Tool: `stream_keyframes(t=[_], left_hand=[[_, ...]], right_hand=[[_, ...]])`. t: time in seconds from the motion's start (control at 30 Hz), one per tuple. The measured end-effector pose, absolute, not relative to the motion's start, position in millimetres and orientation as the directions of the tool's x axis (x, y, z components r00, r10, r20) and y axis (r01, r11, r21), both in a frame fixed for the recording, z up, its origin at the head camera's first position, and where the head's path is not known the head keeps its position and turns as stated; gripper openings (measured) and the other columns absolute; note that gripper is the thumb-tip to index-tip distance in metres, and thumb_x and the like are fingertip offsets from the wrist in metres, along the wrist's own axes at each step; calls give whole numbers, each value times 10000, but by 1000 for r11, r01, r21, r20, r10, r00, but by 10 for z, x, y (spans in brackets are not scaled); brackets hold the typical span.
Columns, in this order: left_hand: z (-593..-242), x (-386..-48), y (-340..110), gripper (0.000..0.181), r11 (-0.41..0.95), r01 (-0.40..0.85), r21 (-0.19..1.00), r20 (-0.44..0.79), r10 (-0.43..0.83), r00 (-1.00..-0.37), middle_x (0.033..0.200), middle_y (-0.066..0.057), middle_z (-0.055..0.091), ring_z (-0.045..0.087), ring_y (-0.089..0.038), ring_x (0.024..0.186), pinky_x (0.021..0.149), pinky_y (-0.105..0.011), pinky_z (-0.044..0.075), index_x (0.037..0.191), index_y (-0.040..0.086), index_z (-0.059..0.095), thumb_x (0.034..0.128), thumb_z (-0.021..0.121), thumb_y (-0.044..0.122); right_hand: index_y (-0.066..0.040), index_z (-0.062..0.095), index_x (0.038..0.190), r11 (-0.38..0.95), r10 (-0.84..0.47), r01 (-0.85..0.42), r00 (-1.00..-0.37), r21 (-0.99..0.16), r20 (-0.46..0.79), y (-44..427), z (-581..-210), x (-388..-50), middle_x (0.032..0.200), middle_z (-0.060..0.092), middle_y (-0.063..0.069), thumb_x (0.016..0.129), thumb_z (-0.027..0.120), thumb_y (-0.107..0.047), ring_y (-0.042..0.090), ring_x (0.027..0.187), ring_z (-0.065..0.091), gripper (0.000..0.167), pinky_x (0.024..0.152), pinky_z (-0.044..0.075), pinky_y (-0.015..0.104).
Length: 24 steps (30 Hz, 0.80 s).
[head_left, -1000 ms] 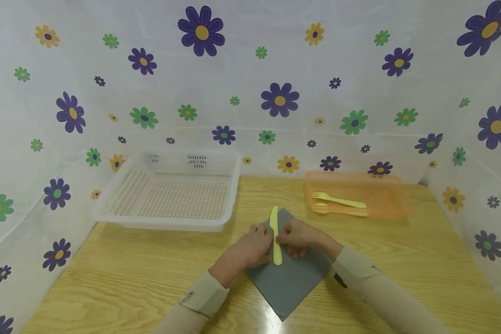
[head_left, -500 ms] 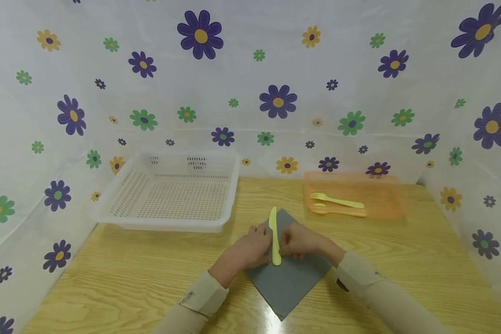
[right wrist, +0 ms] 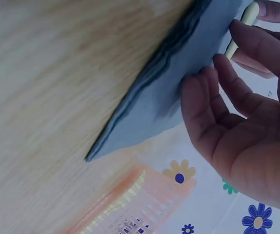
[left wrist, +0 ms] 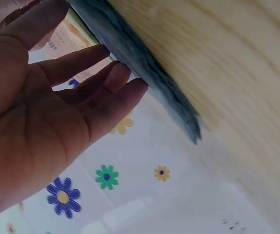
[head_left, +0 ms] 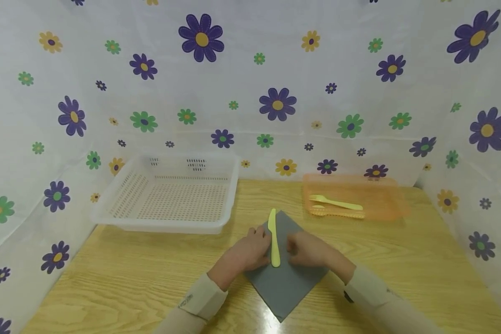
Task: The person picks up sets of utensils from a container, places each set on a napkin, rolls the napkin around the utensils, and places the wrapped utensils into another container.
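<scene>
A yellow plastic knife (head_left: 274, 241) lies on a folded grey cloth (head_left: 281, 292), blade toward the back. My left hand (head_left: 250, 249) rests on the cloth's left part beside the knife; in the left wrist view its fingers are spread and slightly bent, fingertips on the cloth (left wrist: 145, 63). On the other side, my right hand (head_left: 311, 250) touches the cloth, a small gap from the knife. The right wrist view has the right hand (right wrist: 247, 107) with loosely bent fingers on the cloth (right wrist: 154, 102) and nothing gripped, the knife's handle (right wrist: 247, 17) beyond the fingertips.
At the back left stands a white perforated basket (head_left: 223, 223). An orange tray (head_left: 384, 204) at the back right holds a yellow fork (head_left: 338, 202) and another yellow utensil (head_left: 338, 213). A white flowered sheet (head_left: 242, 74) hangs behind and along both sides of the wooden table (head_left: 129, 273).
My right hand has let go of the knife and moved a little to the right, away from it. The left hand stays beside the knife.
</scene>
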<state>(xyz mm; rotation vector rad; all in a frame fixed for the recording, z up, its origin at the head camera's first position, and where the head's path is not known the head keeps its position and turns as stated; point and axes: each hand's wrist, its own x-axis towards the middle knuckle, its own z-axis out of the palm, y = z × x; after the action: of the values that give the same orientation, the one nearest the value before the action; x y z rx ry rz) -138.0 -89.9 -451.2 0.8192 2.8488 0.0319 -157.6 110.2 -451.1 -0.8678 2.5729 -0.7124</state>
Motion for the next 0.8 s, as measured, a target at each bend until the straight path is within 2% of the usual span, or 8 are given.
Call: stream_keyframes(t=[0.13, 0.27, 0.43, 0.57, 0.7, 0.8], left_hand=[[-4534, -1333, -857, 250, 834, 550, -36, -135, 541, -830, 1014, -88, 572, 551, -204, 936, 801, -306, 515, 1120, 41, 645, 982, 601, 244], [-4535, -1281, -814, 252, 843, 532, -80, -135, 519, -844, 978, -65, 576, 549, -167, 889, 770, -294, 528, 1126, 44, 661, 998, 574, 244], [-4500, -1238, -803, 247, 848, 523, -91, -114, 513, -851, 938, -58, 576, 553, -158, 861, 748, -297, 528, 1111, 45, 666, 994, 584, 247], [-4438, -1255, -785, 208, 850, 524, -51, -71, 520, -851, 904, -50, 584, 551, -152, 790, 671, -291, 513, 1083, 42, 643, 985, 597, 219], [-4341, -1333, -717, 192, 851, 524, 30, -22, 525, -851, 884, -47, 578, 531, -156, 725, 552, -284, 471, 1068, 62, 622, 963, 642, 221], [-4290, -1428, -635, 154, 842, 535, 71, 1, 536, -844, 867, -44, 571, 541, -155, 699, 533, -285, 464, 1032, 76, 604, 972, 630, 215]], right_hand=[[-40, 629, 917, 722, -615, -512, -783, -465, -92, 1125, -4544, -1484, 903, 580, 60, 814, 769, -74, 168, 790, 528, 177, 679, 487, 364], [-60, 628, 939, 760, -590, -523, -804, -386, -71, 1130, -4568, -1405, 935, 546, 70, 834, 770, -107, 173, 805, 516, 183, 664, 495, 379], [-70, 635, 958, 771, -588, -534, -806, -346, -65, 1130, -4542, -1339, 930, 547, 68, 842, 779, -134, 175, 795, 524, 195, 620, 498, 378], [-70, 639, 959, 762, -598, -549, -800, -343, -50, 1179, -4487, -1344, 924, 579, 69, 863, 752, -130, 197, 792, 565, 160, 622, 506, 378], [-48, 652, 949, 743, -607, -568, -795, -355, 3, 1270, -4427, -1421, 913, 638, 91, 879, 707, -84, 248, 819, 626, 96, 681, 532, 396], [-33, 660, 932, 747, -585, -551, -811, -372, 25, 1346, -4381, -1524, 896, 662, 101, 899, 681, -67, 244, 809, 643, 52, 696, 540, 389]])
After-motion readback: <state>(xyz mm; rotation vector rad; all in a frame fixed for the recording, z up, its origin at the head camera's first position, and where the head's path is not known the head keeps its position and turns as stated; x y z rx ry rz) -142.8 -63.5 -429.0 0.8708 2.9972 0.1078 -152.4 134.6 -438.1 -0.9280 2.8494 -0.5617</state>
